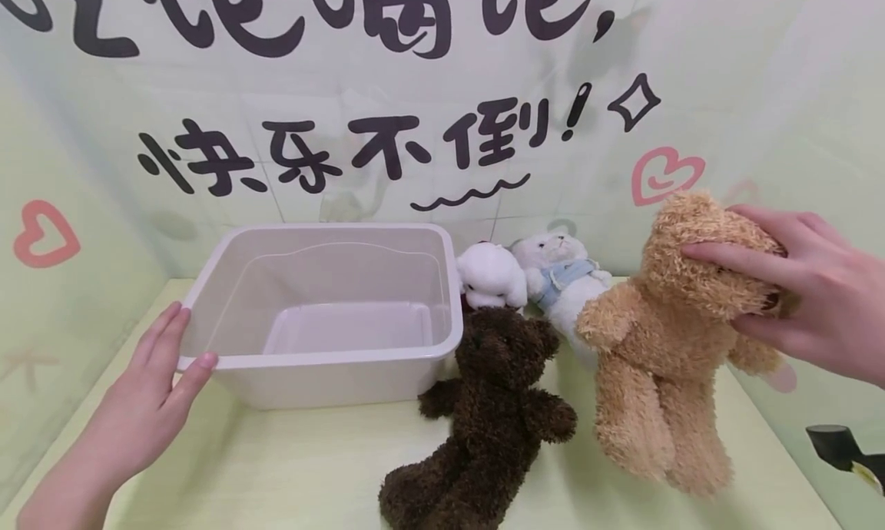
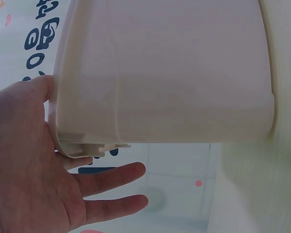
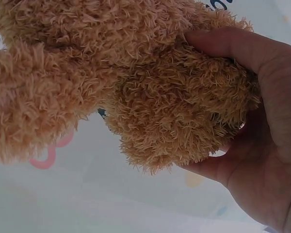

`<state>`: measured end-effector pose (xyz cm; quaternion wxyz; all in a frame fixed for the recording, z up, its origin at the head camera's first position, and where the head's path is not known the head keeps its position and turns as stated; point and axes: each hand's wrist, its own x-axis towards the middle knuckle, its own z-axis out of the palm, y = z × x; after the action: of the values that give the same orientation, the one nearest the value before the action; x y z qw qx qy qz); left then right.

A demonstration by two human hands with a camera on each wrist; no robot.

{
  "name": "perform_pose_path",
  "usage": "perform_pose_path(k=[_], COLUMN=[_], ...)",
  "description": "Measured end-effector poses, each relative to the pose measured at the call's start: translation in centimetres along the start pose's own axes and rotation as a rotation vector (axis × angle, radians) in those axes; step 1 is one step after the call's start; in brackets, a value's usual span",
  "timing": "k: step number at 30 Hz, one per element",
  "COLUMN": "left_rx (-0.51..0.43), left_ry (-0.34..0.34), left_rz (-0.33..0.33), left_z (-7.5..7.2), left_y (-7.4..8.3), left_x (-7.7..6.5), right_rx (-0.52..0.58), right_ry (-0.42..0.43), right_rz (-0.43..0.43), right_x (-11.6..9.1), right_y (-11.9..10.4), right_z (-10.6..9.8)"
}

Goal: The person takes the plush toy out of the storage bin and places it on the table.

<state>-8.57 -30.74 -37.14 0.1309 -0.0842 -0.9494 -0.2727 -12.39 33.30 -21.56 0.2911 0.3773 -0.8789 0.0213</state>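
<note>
A light beige plastic bin (image 1: pixel 332 367) stands at the left of the table, its inside bare. My left hand (image 1: pixel 148 399) holds its front left corner, thumb on the front rim and fingers along the left side. In the left wrist view, two fingers (image 2: pixel 114 178) stretch out straight, apart from the bin wall (image 2: pixel 184 73). At the right, my right hand (image 1: pixel 823 292) grips a light brown teddy bear (image 1: pixel 667 346) by its head, from the side. The bear's legs hang downward. Curly fur (image 3: pixel 184 97) lies between my thumb and fingers in the right wrist view.
A dark brown teddy bear (image 1: pixel 494 422) lies on the table (image 1: pixel 276 468) in front of the bin's right corner. Behind it are a white plush toy (image 1: pixel 492 275) and a white bear in blue clothing (image 1: pixel 563 280). A printed wall covering (image 1: pixel 387 192) stands behind.
</note>
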Motion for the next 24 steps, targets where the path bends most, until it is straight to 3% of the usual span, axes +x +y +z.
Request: perform_pose_path(k=[8, 13, 24], left_rx=[-0.008, 0.002, -0.01], left_ry=[-0.004, 0.005, 0.004], left_rz=[0.003, 0.001, -0.002], left_z=[0.0, -0.2, 0.0], left_y=[0.0, -0.1, 0.1], left_x=[0.1, 0.0, 0.0], right_rx=[0.012, 0.048, 0.118], right_ry=[-0.072, -0.164, -0.269], right_rz=[-0.063, -0.05, -0.019], right_x=[0.0, -0.4, -2.2], right_y=[0.3, -0.4, -1.7], right_z=[2.2, 3.6, 7.6])
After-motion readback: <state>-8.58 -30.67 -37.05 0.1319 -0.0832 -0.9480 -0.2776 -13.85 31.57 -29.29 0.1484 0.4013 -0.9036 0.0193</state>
